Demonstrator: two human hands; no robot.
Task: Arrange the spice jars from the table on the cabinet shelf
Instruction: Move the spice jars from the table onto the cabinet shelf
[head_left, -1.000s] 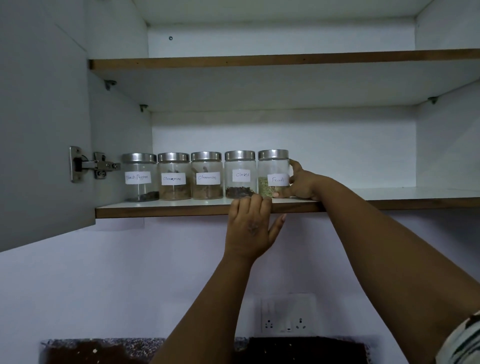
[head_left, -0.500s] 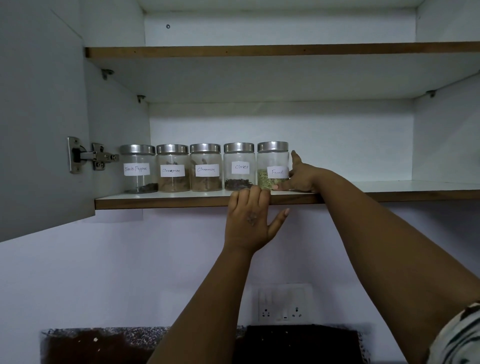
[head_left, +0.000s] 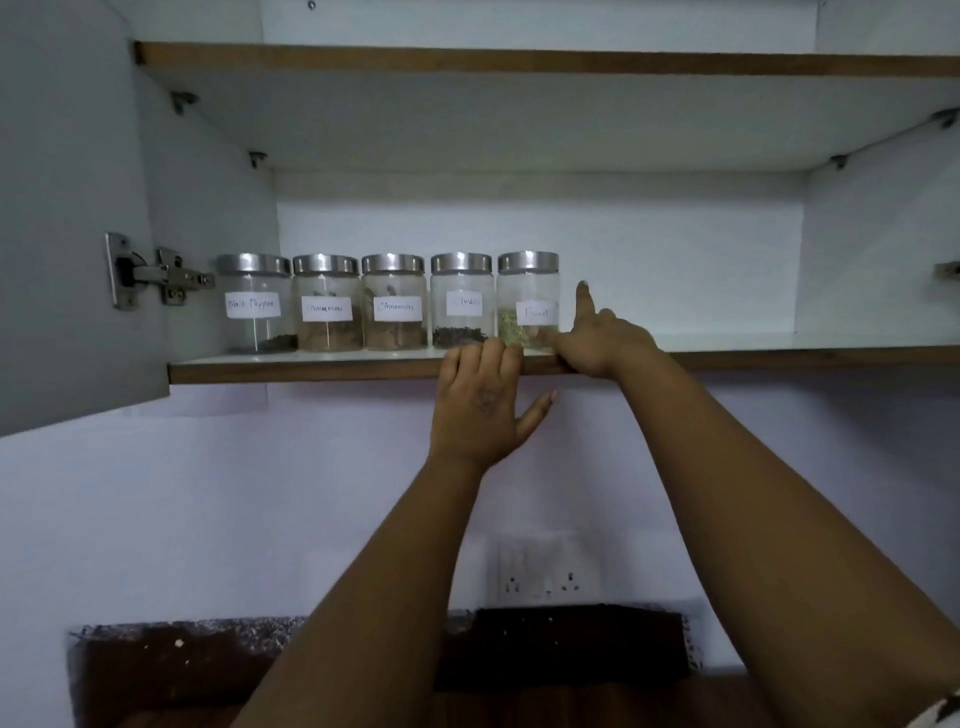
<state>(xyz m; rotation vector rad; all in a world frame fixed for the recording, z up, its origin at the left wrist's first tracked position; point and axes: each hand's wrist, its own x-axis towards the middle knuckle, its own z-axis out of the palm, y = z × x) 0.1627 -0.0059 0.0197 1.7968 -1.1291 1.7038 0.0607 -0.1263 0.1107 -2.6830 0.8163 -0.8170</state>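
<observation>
Several glass spice jars with steel lids and white paper labels stand in a row on the lower cabinet shelf (head_left: 311, 366). The rightmost is the fennel jar (head_left: 529, 296), beside the cloves jar (head_left: 461, 299). My right hand (head_left: 597, 338) rests on the shelf just right of the fennel jar, one finger pointing up, thumb touching the jar's base. My left hand (head_left: 480, 410) hooks its fingers over the shelf's front edge below the cloves and fennel jars, thumb spread out.
The open cabinet door (head_left: 67, 208) with its hinge (head_left: 156, 273) hangs at the left. An upper shelf (head_left: 519, 62) runs above. The lower shelf right of the jars is bare. A wall socket (head_left: 548, 571) and dark counter (head_left: 260, 670) lie below.
My right hand has loosened from the fennel jar and lies beside it with a finger raised. The view has tilted slightly upward. My left hand stays on the shelf edge.
</observation>
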